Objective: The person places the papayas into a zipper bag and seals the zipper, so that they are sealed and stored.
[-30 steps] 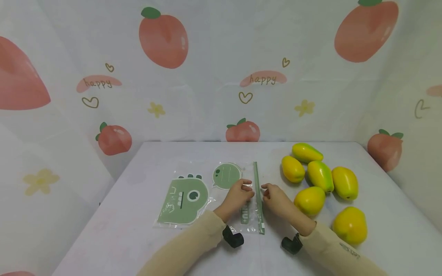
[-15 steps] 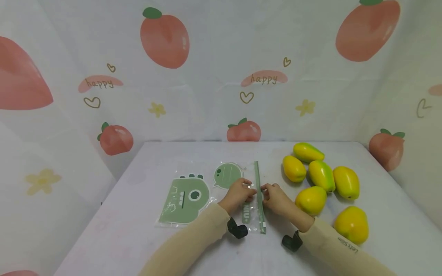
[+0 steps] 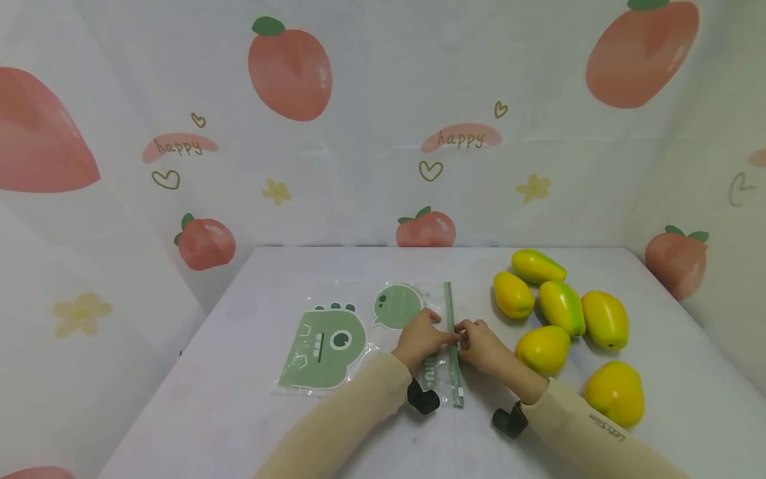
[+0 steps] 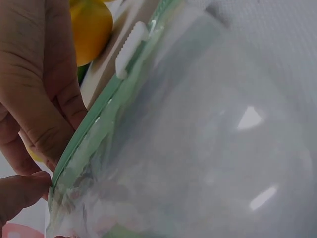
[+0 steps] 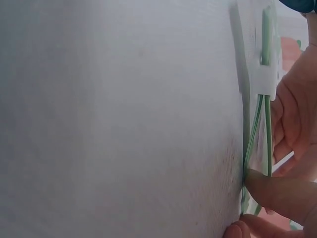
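A clear zipper bag printed with a green one-eyed monster lies flat on the table, its green zip strip on the right. My left hand is over the bag and pinches the strip near its middle. From the other side my right hand pinches the same strip, its fingertips close to the left hand's. In the right wrist view a white slider sits on the zip, and the two green strips stand slightly apart below it. Fingers partly hide the gripped edge.
Several yellow-green mangoes lie on the right of the white table, one of them beside the right sleeve. A fruit-printed cloth hangs behind the table's far edge.
My left hand has moved right, from over the clear part of the bag to the green strip, its fingers now meeting the right hand's. The right hand stays almost in place.
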The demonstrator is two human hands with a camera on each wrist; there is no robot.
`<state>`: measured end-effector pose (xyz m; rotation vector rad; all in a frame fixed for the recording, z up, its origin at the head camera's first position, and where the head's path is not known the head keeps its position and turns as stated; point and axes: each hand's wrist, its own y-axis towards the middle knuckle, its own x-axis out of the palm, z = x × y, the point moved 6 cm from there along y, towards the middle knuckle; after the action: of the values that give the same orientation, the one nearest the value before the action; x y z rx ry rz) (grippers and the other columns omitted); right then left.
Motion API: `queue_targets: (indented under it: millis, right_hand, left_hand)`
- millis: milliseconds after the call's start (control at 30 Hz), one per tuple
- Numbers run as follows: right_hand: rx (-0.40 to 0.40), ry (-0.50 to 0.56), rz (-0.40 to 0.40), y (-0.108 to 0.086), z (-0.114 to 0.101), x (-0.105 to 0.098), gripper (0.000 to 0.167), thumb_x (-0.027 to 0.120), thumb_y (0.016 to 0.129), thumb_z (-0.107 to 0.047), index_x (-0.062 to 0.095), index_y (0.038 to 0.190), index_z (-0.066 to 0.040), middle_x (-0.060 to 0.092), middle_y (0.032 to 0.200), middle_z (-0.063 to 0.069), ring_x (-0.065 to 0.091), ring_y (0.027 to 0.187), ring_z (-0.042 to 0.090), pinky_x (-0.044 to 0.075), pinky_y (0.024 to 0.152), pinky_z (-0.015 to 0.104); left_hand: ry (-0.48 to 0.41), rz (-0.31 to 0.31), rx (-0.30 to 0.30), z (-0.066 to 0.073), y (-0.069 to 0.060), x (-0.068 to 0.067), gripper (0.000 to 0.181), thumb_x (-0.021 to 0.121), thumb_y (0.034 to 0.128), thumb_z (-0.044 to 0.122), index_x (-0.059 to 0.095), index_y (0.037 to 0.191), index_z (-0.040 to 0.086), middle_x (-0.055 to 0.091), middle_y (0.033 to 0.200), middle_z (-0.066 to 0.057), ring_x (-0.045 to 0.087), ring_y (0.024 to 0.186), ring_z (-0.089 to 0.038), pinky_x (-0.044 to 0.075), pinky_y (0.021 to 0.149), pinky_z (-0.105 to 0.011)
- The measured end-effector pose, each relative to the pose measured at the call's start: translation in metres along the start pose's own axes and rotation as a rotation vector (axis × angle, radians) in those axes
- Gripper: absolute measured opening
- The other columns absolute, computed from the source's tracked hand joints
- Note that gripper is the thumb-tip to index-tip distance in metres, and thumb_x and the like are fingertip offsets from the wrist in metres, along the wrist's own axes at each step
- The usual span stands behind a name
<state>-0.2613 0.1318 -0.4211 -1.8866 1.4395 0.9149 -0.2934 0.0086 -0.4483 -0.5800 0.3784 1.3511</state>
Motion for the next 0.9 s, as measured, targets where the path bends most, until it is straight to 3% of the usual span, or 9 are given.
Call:
queue_targets:
  millis: [400,667,900]
  right_hand:
    - [0.033,0.012,-0.03,0.0015,0.0018,0.0013,0.041,0.072,0.079,0.003,0.056,0.117,0.005,0.053,0.095,0.015,0.052,0.08,0.022,0.05,0.074,0.037]
    - [0.036,0.011,-0.032,0.003,0.0024,0.0026,0.043,0.075,0.079,0.0,0.056,0.117,0.006,0.054,0.094,0.015,0.053,0.082,0.023,0.05,0.075,0.038]
    - [0.045,0.005,-0.037,0.0041,0.0045,0.0028,0.043,0.075,0.079,-0.002,0.056,0.117,0.006,0.054,0.094,0.015,0.052,0.08,0.022,0.051,0.074,0.037]
  left_hand:
    - [0.08,-0.004,-0.034,0.0047,-0.0034,-0.0032,0.051,0.082,0.0734,0.032,0.057,0.113,0.012,0.06,0.067,0.001,0.056,0.059,-0.013,0.041,0.053,-0.023]
    - [-0.021,-0.018,-0.035,0.0016,-0.0028,-0.0038,0.041,0.076,0.0753,0.014,0.059,0.112,0.01,0.065,0.09,-0.004,0.06,0.058,-0.011,0.049,0.055,-0.021]
    - [-0.136,-0.065,0.012,0.0037,-0.0045,-0.0041,0.06,0.064,0.0732,-0.003,0.055,0.129,0.018,0.057,0.066,0.0,0.053,0.053,-0.009,0.052,0.053,-0.02]
